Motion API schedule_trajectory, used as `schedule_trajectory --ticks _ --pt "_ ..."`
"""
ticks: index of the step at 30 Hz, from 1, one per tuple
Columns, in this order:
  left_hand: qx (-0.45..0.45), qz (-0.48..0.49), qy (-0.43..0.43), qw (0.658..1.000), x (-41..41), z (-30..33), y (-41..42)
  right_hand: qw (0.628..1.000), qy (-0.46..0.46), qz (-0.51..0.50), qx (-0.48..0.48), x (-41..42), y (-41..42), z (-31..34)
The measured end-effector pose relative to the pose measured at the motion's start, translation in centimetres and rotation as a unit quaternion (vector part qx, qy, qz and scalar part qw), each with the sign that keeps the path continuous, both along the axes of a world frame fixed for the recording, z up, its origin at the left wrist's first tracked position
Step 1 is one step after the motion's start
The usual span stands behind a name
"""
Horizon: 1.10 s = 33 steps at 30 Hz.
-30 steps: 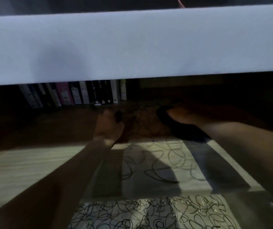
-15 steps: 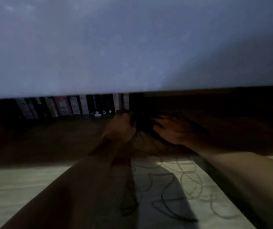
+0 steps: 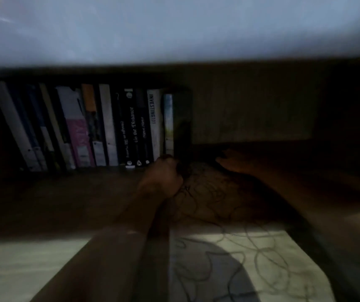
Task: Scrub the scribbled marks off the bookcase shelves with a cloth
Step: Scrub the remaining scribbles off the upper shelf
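view is dark and blurred. the shelf surface (image 3: 33, 269) runs across the lower frame, lit pale at the front and in deep shadow further back. scribbled marks (image 3: 216, 258) cover the shelf right of centre, looping from the lit front edge back into the shadowed part between the two hands.

left hand (image 3: 161, 177) lies on the shelf in the shadowed zone, fingers curled into a fist; a dark shape shows at its knuckles, but whether it is gripped cannot be told. its forearm runs back to the lower left.

right hand (image 3: 233, 162) lies further back and to the right, low over the shelf with fingers seeming to reach forward; their spread cannot be told in the dark. the cloth cannot be made out with certainty; a dark mass near the right hand may be shadow.

a row of books (image 3: 100, 127) stands upright at the back left, spines facing out, the rightmost just behind the left hand. the pale underside of the upper shelf (image 3: 174, 29) fills the top of the frame.
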<state>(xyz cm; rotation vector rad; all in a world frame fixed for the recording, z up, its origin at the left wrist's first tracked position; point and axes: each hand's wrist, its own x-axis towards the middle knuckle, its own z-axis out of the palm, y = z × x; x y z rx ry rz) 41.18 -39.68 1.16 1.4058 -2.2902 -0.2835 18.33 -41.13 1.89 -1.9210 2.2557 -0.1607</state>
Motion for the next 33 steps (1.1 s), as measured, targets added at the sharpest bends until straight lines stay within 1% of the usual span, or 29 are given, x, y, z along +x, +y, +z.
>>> schedule_trajectory --ticks 2,4,6,9,11,13,15,17,19,20,22,24,27,28,29,30,32,33 --pt "-0.012 -0.001 -0.001 1.0 0.0 -0.2 -0.2 0.999 0.021 0.032 -0.023 -0.1 -1.9 -0.1" --pt "-0.019 -0.001 -0.006 1.0 0.1 -0.3 -0.4 0.996 0.036 0.041 -0.069 0.9 -2.9 0.6" --pt "-0.019 -0.004 -0.003 1.0 0.1 -0.2 -0.7 0.994 0.004 0.063 -0.094 2.2 -2.5 1.0" --pt "-0.029 -0.012 0.009 0.999 0.1 -0.5 -1.1 0.997 0.031 0.061 -0.034 1.7 -1.9 1.1" --pt "-0.029 -0.019 0.011 0.999 0.0 -0.5 -1.0 0.998 0.053 0.042 -0.018 0.9 -2.1 1.2" --pt "-0.033 -0.024 0.011 0.999 0.0 -0.6 -1.0 0.997 0.061 0.032 -0.034 0.9 -3.1 1.4" --pt "-0.036 -0.019 0.012 0.999 0.0 -0.5 -1.0 0.997 0.046 0.025 -0.055 2.1 -3.7 1.8" --pt "-0.028 -0.013 0.024 0.999 0.1 -0.4 -1.1 0.998 0.025 0.039 -0.049 2.9 -4.0 1.6" --pt "-0.022 -0.006 0.054 0.998 0.2 -0.4 -1.3 0.995 0.05 0.079 -0.047 2.3 -4.6 1.1" --pt "-0.021 -0.003 0.066 0.998 0.3 -0.6 -1.2 0.993 0.056 0.092 -0.045 0.6 -6.2 0.0" --pt "-0.022 0.0 0.068 0.997 0.3 -0.6 -1.2 0.996 0.049 0.068 -0.036 -1.9 -8.6 -1.3" --pt "-0.015 0.006 0.075 0.997 0.2 -0.5 -1.0 0.998 0.03 0.038 -0.032 -1.5 -8.1 -1.2" --pt "0.002 0.005 0.078 0.997 0.2 -0.4 -0.9 0.994 0.044 0.068 -0.067 1.8 -4.5 0.0" --pt "0.004 0.002 0.076 0.997 0.3 -0.3 -0.9 0.994 0.058 0.076 -0.057 1.4 -4.5 -0.3" --pt "0.003 0.0 0.074 0.997 0.3 -0.3 -1.0 0.995 0.048 0.077 -0.042 0.3 -4.8 -0.7" --pt "0.002 -0.001 0.072 0.997 0.3 -0.1 -1.0 0.996 0.031 0.068 -0.05 -1.3 -6.1 -1.3" --pt "0.003 0.0 0.081 0.997 0.3 -0.1 -0.7 0.998 0.006 0.012 -0.055 -2.0 -5.9 -0.7" --pt "-0.001 0.002 0.082 0.997 0.3 -0.1 -0.6 0.998 0.015 -0.012 -0.051 -1.3 -5.5 -0.1"
